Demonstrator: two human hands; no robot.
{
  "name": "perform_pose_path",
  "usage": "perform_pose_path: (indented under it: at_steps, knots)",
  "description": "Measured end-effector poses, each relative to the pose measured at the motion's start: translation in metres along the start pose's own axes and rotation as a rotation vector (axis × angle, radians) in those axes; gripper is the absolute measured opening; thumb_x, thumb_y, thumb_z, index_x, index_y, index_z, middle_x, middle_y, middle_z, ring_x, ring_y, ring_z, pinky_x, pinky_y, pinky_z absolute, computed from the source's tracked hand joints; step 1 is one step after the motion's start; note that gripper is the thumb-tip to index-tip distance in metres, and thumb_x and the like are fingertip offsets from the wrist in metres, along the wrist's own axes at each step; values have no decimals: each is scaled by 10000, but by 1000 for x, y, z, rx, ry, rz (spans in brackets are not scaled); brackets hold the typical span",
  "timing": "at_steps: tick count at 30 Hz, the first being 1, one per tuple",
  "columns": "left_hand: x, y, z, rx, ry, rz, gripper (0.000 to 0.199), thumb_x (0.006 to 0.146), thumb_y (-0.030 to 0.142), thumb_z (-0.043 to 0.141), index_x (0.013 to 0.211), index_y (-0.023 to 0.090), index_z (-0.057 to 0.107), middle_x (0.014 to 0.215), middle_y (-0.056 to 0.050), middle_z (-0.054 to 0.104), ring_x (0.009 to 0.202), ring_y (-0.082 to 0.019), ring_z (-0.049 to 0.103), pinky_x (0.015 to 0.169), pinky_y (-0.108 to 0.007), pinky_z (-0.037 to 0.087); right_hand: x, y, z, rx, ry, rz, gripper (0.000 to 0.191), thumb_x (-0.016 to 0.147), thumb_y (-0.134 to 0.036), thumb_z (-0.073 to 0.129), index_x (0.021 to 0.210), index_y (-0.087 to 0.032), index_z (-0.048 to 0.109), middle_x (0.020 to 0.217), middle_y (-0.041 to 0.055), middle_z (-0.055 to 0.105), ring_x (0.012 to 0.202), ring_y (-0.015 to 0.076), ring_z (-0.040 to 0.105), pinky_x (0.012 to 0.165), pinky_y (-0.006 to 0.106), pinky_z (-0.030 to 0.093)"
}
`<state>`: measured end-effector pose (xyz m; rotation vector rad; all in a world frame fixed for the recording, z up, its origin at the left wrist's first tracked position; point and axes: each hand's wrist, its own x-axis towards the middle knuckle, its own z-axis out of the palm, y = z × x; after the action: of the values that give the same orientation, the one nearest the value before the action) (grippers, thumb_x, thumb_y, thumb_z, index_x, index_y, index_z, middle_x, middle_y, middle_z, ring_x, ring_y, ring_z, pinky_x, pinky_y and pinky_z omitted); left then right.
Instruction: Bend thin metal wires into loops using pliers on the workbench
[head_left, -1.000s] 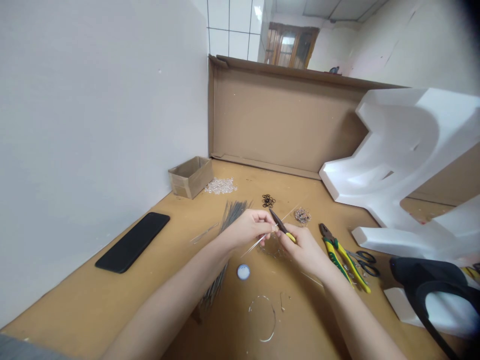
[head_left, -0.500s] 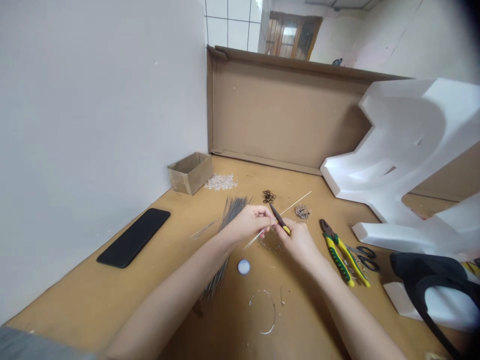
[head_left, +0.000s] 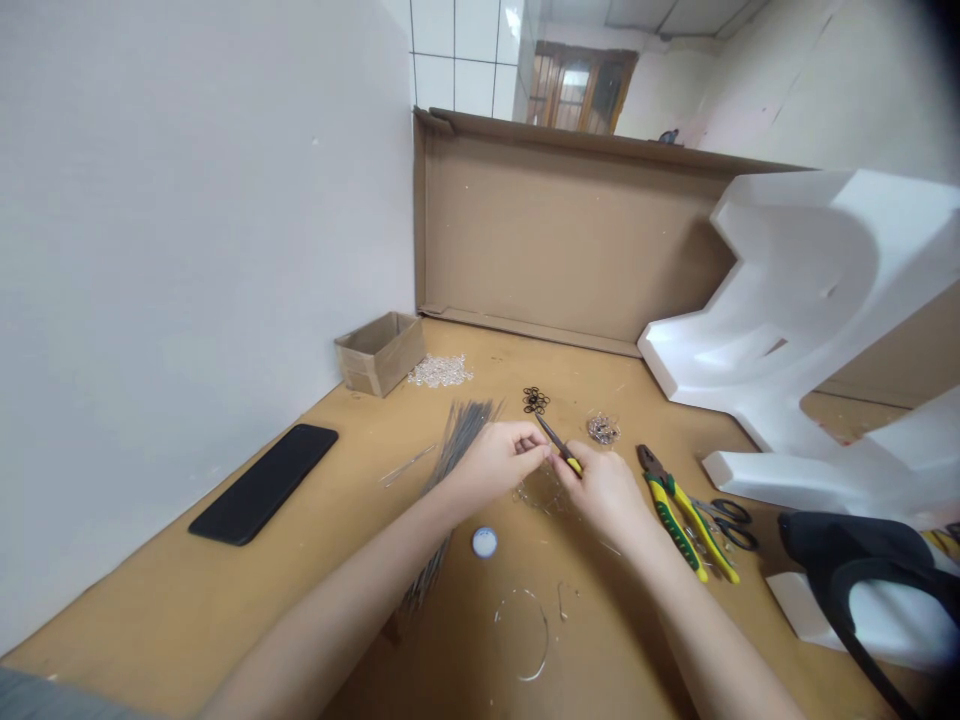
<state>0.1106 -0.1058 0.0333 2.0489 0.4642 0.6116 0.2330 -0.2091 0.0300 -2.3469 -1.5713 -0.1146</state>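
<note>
- Clock directions are taken from the hands, with 12 o'clock toward the far cardboard panel.
- A black phone [head_left: 262,485] lies flat at 9 o'clock on the tan bench [head_left: 360,640], angled along the white wall [head_left: 187,220].
- A small cardboard box [head_left: 379,353] stands in the corner at 10 o'clock, with a heap of clear beads [head_left: 440,371] just beside it.
- A bundle of grey rods [head_left: 459,437] lies at 9 o'clock, running under the left arm.
- A white bottle cap [head_left: 485,542] sits at 7 o'clock.
- The left hand [head_left: 499,460] has its fingers curled together against the tool; whether they pinch anything is hidden.
- A thin wire loop [head_left: 521,630] lies at 6 o'clock.
- Black rubber rings [head_left: 535,400] sit at 12 o'clock, just beyond the tool's tip.
- Small yellow-handled pliers [head_left: 560,443] sit between the hands, nose up and to the left.
- The right hand [head_left: 607,495] is clenched around those pliers.
- Silver rings [head_left: 603,429] lie at 1 o'clock.
- Large green-and-yellow pliers [head_left: 679,525] and black-handled scissors [head_left: 727,525] lie side by side at 3 o'clock.
- A white foam block [head_left: 810,300] stands at 2 o'clock.
- A black strap bag [head_left: 847,545] rests at 4 o'clock.
</note>
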Motion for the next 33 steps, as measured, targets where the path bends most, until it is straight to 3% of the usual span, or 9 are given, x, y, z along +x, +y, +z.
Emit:
perform_pose_path:
  at_steps: [3, 5, 11, 14, 23, 33]
  knots:
    - [-4, 3, 3, 264, 122, 154, 180, 778, 228, 455, 650, 176, 571, 644, -14, 554, 641, -133, 491, 586, -234, 341, -1, -1, -3, -61, -1, 20, 315, 824, -426, 384, 674, -203, 548, 576, 50, 590, 510, 167, 508, 477, 247, 198]
    - [-5, 4, 4, 310, 134, 182, 191, 785, 215, 439, 644, 178, 563, 648, -15, 549, 658, -138, 487, 594, -239, 328, -1, 0, -5, -13, -23, 22, 298, 818, -419, 396, 671, -202, 538, 573, 38, 574, 507, 154, 488, 478, 242, 207]
    - [3, -1, 1, -153, -49, -4, 204, 775, 298, 472, 692, 146, 580, 580, 9, 514, 539, -98, 448, 519, -213, 327, 4, 13, -12, 506, -249, -90, 306, 834, -416, 375, 734, -175, 535, 618, -7, 522, 560, 120, 460, 513, 213, 316]
    - [5, -5, 0, -373, -118, -107, 217, 732, 343, 535, 709, 132, 576, 545, 29, 480, 470, -70, 400, 460, -199, 305, 6, 17, -11, 658, -325, -123, 296, 838, -403, 376, 788, -167, 547, 635, -12, 510, 570, 113, 455, 540, 218, 349]
    - [5, -7, -1, -706, -195, -169, 182, 711, 296, 581, 702, 114, 595, 516, 35, 451, 451, -45, 361, 424, -180, 251, 5, 13, -12, 710, -317, -140, 235, 836, -344, 379, 754, -175, 520, 609, -26, 486, 548, 103, 433, 559, 219, 364]
    - [5, -6, -2, -915, -261, -257, 157, 700, 251, 608, 721, 95, 612, 525, 29, 431, 472, -39, 341, 413, -167, 204, 4, 10, -8, 527, -159, -176, 217, 810, -253, 370, 738, -160, 553, 572, -32, 448, 518, 97, 390, 498, 195, 310]
